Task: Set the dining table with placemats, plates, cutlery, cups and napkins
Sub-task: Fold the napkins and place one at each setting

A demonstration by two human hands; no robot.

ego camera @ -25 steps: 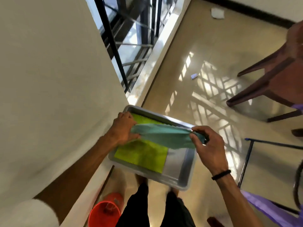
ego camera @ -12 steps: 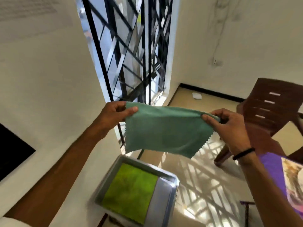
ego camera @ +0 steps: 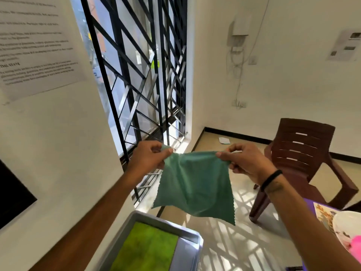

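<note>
- Left hand [ego camera: 148, 158] and right hand [ego camera: 245, 163] each pinch a top corner of the green napkin [ego camera: 193, 184], hanging above the tray [ego camera: 192, 253].
- A plate [ego camera: 344, 224] sits at the table's near edge; napkins seemingly remain unplaced.

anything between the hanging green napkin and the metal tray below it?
Nothing: in the head view only sunlit floor shows between the napkin and the tray.

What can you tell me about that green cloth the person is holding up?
The teal-green cloth looks like thin, soft fabric with zigzag-cut edges. It hangs in the air, pinched at its top corners by the left hand and the right hand. The top edge sags a little between them, and the rest drapes down loosely with gentle folds. Nothing else touches it.
</note>
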